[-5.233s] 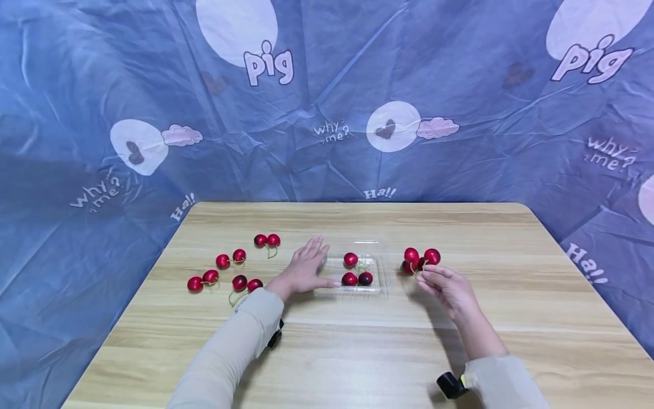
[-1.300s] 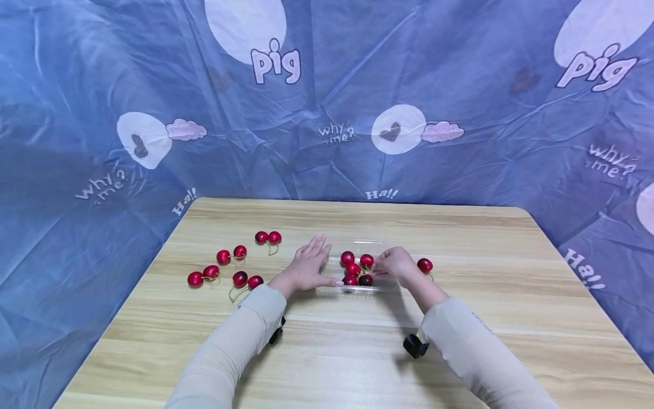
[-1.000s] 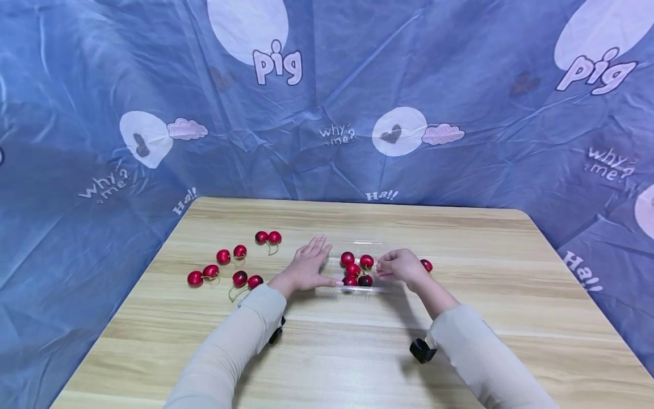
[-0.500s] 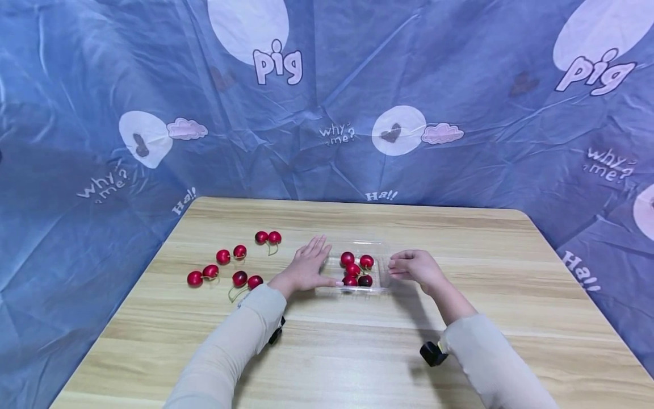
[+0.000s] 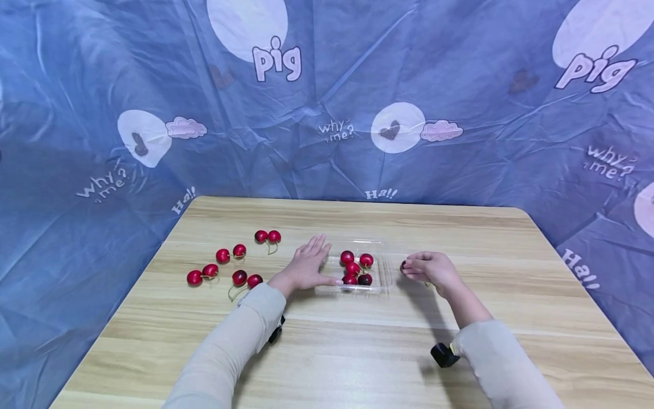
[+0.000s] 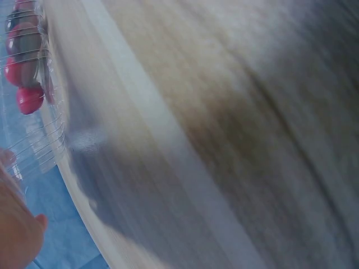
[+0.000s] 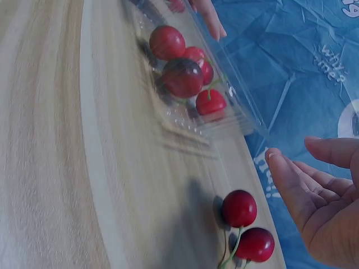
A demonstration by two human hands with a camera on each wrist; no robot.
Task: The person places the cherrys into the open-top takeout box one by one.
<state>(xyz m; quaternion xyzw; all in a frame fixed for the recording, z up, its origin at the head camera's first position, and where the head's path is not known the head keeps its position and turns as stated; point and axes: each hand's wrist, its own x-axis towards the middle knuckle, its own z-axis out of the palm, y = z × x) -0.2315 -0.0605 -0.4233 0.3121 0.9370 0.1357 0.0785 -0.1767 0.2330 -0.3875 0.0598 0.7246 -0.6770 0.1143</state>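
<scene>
Two cherries (image 7: 239, 208) lie beside the clear tray (image 5: 381, 270), near the empty, loose-fingered right hand (image 5: 431, 269) — filling seems underway, next likely a pinch — while the left hand (image 5: 305, 268), fingers spread, seemingly steadies the tray.

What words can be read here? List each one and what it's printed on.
"pig", twice, on the blue cloth
"why me?", three times, same cloth
"Ha!!", three times, same cloth
Clear container: no readable text
Right wrist view, upper right corner: lettering cut off by the frame
</scene>
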